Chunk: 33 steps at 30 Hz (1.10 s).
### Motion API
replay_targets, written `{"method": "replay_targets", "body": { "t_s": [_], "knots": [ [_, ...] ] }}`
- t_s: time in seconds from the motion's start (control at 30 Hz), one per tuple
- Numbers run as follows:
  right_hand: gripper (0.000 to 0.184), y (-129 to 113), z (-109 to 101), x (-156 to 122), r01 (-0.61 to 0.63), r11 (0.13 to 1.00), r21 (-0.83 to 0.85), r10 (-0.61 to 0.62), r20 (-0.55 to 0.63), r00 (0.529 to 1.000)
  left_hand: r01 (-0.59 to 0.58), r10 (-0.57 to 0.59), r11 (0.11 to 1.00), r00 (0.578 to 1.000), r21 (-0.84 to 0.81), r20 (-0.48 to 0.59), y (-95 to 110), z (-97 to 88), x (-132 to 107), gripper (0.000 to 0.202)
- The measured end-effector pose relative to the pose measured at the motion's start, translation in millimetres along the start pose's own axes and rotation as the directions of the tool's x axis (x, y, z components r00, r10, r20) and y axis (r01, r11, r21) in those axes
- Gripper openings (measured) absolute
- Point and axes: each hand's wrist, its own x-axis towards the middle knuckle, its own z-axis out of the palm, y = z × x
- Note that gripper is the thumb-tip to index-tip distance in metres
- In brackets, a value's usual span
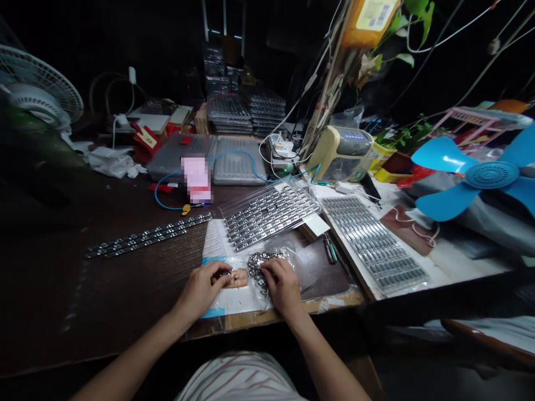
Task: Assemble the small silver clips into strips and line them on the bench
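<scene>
My left hand (208,285) is closed, thumb and fingertips at the left end of a small light-brown block (239,278). A tiny metal piece shows on the block; whether the fingers grip the block or a small part is unclear. My right hand (284,284) dips its pinched fingertips into a pile of small shiny metal parts (258,260) on clear plastic. Anything between those fingertips is too small to make out. Under the block lies a white and blue sheet (242,302). Just beyond is a clear tray (271,214) with rows of metal parts.
Strips of metal parts (150,235) lie to the left. Another filled tray (374,242) rests on the right-hand board, near a blue-bladed fan (491,175). A green-handled tool (330,249) is right of the pile. A phone-like pink screen (196,178) stands at the back.
</scene>
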Motion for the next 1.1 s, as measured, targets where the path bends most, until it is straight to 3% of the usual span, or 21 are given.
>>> {"method": "replay_targets", "body": {
  "t_s": [0.17,0.6,0.73,0.93,1.1],
  "knots": [
    [0.014,0.0,-1.1,-0.6,0.01,0.999,0.048,-0.01,-0.015,1.0,-0.101,0.103,0.994,0.994,0.032,-0.047,-1.3,11.6,-3.2,0.012],
    [0.013,-2.5,-2.8,-0.4,0.016,0.999,0.03,-0.017,0.032,0.999,-0.129,0.134,0.978,0.991,0.166,-0.018,4.1,15.2,-4.8,0.013],
    [0.009,-12.2,1.1,2.4,0.001,1.0,0.009,-0.002,0.067,0.998,-0.127,0.131,0.983,0.991,0.135,-0.019,2.7,15.0,-4.5,0.012],
    [0.008,-38.7,22.8,10.7,0.067,0.991,-0.12,-0.048,0.157,0.987,-0.101,0.099,0.995,0.977,-0.005,-0.187,-5.4,13.3,-2.8,0.011],
    [0.008,-45.0,32.5,11.3,0.095,0.975,-0.201,-0.058,0.18,0.982,-0.097,0.094,0.995,0.98,-0.008,-0.175,-8.3,14.3,-2.8,0.01]
  ]
}}
